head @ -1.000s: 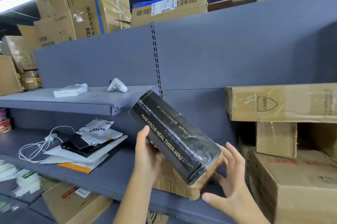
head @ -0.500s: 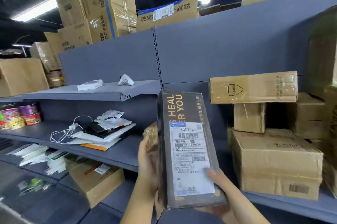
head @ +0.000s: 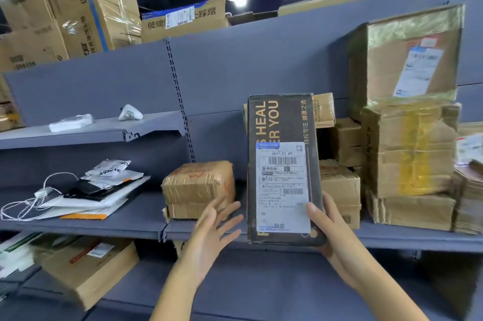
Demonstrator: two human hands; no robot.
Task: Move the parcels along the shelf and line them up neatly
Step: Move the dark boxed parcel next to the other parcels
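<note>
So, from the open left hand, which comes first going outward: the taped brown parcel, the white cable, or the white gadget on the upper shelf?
1. Taped brown parcel: just above the left hand, on the middle shelf.
2. White cable: far left, same shelf.
3. White gadget: upper shelf, up and left; its gap from the cable is narrow.

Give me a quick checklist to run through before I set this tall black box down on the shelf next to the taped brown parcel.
1. Grip on the black box: ok, right hand holds its lower right edge.
2. Box upright, label facing out: ok.
3. Left hand free to help: ok, open and touching nothing clearly.
4. Room on the shelf between the taped brown parcel and the cardboard boxes to the right: cannot tell, the box hides it.
5. Box bottom resting on the shelf: cannot tell, its lower edge overlaps the shelf front.
6. Brown parcel lined up with the shelf edge: not ok, it sits askew.
</note>
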